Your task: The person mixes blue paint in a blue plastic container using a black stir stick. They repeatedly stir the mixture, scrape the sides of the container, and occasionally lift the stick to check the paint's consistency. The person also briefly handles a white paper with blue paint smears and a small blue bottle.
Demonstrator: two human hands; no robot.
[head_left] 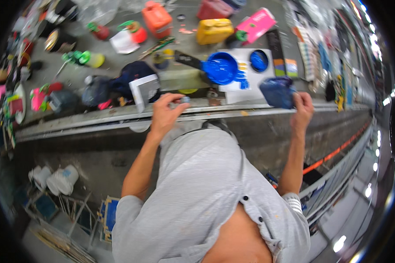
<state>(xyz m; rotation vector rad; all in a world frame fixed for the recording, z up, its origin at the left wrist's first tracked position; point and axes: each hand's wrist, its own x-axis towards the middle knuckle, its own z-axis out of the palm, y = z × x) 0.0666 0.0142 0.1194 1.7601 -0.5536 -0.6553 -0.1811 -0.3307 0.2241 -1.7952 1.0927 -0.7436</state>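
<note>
Paint-spattered grey flooring [118, 57] is filling the upper part of the head view, crowded with jugs and pots, and a long metal rail [96, 117] is running across it just in front of the person.

Their left hand [164, 115] is resting on that rail, its fingers curling narrowly around a small grey cap [185, 100] that is sitting pinched at the fingertips, right above the rail's edge. Well apart to the right, the right hand [303, 109] is gripping a dark blue container [277, 92], fingers closing on its right side while the body of it is sticking out to the left of the palm, just over the rail.

Beyond both hands, a blue paint-filled lid [220, 68] is lying on a white board [254, 85] smeared with blue, beside a round blue tin [259, 61]. Farther back, a yellow jug [214, 30], an orange jug [157, 18] and a pink box [256, 24] are standing near one another. A white open box [144, 91] is leaning just left of the left hand.
</note>
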